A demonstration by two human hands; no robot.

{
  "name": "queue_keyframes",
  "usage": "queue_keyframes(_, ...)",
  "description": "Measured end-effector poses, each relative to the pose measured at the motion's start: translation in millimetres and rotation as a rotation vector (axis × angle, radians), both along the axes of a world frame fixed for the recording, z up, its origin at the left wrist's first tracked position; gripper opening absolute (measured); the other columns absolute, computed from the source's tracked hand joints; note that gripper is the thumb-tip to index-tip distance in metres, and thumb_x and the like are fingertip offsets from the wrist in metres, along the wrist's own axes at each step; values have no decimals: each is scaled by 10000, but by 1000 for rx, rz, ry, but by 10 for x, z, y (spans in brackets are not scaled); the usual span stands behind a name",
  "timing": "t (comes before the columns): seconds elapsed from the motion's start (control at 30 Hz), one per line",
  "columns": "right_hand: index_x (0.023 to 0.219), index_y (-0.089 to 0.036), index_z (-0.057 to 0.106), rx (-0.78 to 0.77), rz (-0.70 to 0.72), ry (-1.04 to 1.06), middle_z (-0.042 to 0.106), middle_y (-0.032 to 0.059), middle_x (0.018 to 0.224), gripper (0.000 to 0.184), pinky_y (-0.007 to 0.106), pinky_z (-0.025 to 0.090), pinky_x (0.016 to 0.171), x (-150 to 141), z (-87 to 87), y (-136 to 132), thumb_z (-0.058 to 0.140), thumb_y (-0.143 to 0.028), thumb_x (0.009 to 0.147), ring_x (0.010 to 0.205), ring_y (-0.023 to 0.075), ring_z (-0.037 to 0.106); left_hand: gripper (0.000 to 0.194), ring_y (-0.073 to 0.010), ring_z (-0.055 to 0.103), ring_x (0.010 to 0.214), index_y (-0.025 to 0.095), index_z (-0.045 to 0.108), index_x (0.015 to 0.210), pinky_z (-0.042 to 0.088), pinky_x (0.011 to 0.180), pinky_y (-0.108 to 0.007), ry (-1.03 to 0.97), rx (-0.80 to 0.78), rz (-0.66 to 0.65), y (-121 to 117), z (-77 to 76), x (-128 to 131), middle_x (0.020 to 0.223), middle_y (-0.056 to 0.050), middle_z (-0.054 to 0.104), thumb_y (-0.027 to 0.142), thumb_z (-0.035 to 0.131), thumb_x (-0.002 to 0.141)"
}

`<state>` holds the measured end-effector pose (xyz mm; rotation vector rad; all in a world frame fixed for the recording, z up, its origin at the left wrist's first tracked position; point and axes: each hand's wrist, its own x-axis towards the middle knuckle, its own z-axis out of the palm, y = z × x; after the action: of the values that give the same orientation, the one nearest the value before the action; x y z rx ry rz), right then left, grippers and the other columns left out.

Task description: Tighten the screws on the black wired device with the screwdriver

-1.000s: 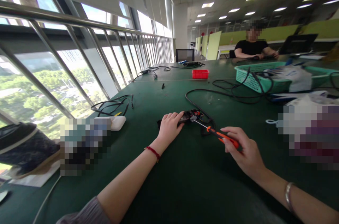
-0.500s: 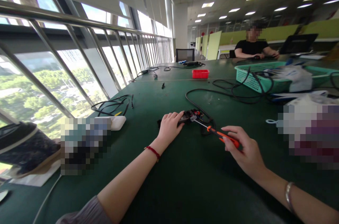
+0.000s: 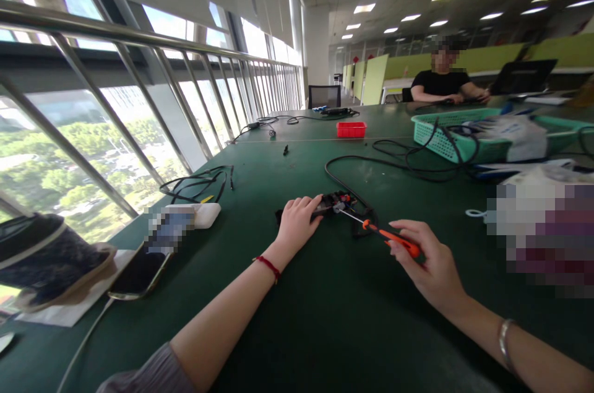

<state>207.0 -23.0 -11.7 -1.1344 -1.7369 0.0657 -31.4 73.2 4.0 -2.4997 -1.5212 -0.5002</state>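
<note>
A black corded device (image 3: 330, 201) lies on the green table, its inner parts with bits of red and grey exposed. My left hand (image 3: 299, 220) is closed around its left end and presses it to the tabletop; part of the device is hidden under the palm. My right hand (image 3: 429, 260) grips the orange and black handle of a screwdriver (image 3: 394, 241) between thumb and fingers. The thin metal shaft slants up and left, with its tip at the grey part of the device. Whether the tip sits in a screw is too small to tell.
A black cable (image 3: 352, 158) runs from the device toward a green basket (image 3: 445, 139) holding bags and cords. Beyond stands a small red tray (image 3: 351, 129). On the left lie a phone (image 3: 139, 272) and coiled cables (image 3: 199, 182). A person (image 3: 440, 80) sits at the far right.
Both hands, the device and the screwdriver stay in practically the same place; any movement of the right fingers is very slight.
</note>
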Motion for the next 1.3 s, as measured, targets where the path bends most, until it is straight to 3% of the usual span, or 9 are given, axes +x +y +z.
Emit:
queue_keyframes(0.1, 1148, -205, 506, 132, -76, 18, 653, 57, 957, 309, 262, 570, 679, -4, -30, 25, 569, -296, 860, 803, 166, 690, 457, -228, 557, 999, 194, 472, 1328, 417, 907, -374, 4, 0, -2, 6, -8, -3, 1106, -57, 623, 274, 559, 886)
queue_keyframes(0.2, 1195, -216, 482, 196, -72, 9, 630, 71, 1045, 358, 286, 569, 758, 0, -48, 37, 574, -257, 852, 874, 173, 683, 455, -226, 556, 1002, 196, 467, 1327, 415, 908, -372, 3, 4, -4, 11, -16, -5, 1107, -57, 623, 272, 554, 887)
queue_keyframes(0.47, 1068, -219, 529, 2, 37, -48, 634, -16, 720, 189, 209, 528, 523, 1, -12, -2, 533, -283, 890, 586, 120, 649, 451, -221, 568, 1005, 204, 471, 1319, 426, 910, -373, -9, 12, -8, 6, -16, -3, 1100, -58, 623, 271, 561, 883)
queue_keyframes(0.67, 1212, -213, 476, 156, -74, 64, 616, 83, 1075, 400, 338, 574, 794, 4, -77, 43, 596, -256, 834, 920, 199, 675, 444, -224, 566, 1008, 201, 465, 1324, 424, 915, -377, -4, 10, -10, 11, -20, -10, 1097, -61, 622, 271, 541, 892)
queue_keyframes(0.77, 1131, -217, 526, 138, -44, 23, 646, 65, 995, 306, 321, 585, 729, -6, -27, 23, 589, -279, 838, 851, 193, 688, 441, -221, 566, 1008, 212, 463, 1322, 420, 917, -375, -6, 12, -11, 7, -16, -9, 1099, -58, 621, 272, 541, 891)
queue_keyframes(0.93, 1022, -219, 550, -11, 50, -38, 664, -1, 753, 154, 226, 538, 525, -9, 28, -15, 530, -295, 889, 574, 119, 646, 446, -222, 562, 1005, 209, 465, 1321, 418, 910, -369, -4, 11, -11, 6, -14, -7, 1096, -57, 621, 274, 548, 887)
queue_keyframes(1.0, 1092, -210, 527, 9, 2, -1, 655, 4, 781, 232, 235, 545, 548, 1, 2, -4, 547, -301, 879, 606, 127, 654, 453, -222, 561, 1002, 209, 462, 1324, 418, 908, -368, -1, 13, -11, 11, -21, -8, 1095, -56, 621, 275, 551, 885)
queue_keyframes(1.13, 1183, -214, 486, 148, -57, 27, 626, 64, 1005, 352, 308, 571, 731, 15, -55, 34, 580, -270, 848, 861, 186, 683, 455, -223, 560, 1005, 194, 464, 1325, 417, 914, -374, 1, 11, -11, 20, -33, -11, 1111, -59, 618, 271, 553, 885)
queue_keyframes(1.3, 1156, -223, 503, 181, -29, -34, 641, 57, 954, 325, 289, 571, 678, -8, -26, 26, 582, -266, 844, 799, 179, 689, 450, -225, 564, 1008, 203, 463, 1327, 425, 909, -379, -4, 15, -17, 19, -28, -11, 1104, -63, 620, 275, 545, 891)
